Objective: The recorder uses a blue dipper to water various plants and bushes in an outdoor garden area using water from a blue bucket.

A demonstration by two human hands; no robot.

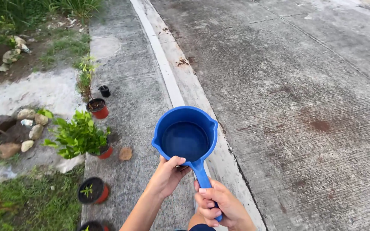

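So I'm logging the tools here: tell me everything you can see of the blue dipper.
The blue dipper looks like plastic: a round, deep bowl with small pouring lips and a straight handle. It is held about level over the concrete path, opening up, with what looks like water inside. The right hand grips the handle; the left hand steadies the bowl's near rim.
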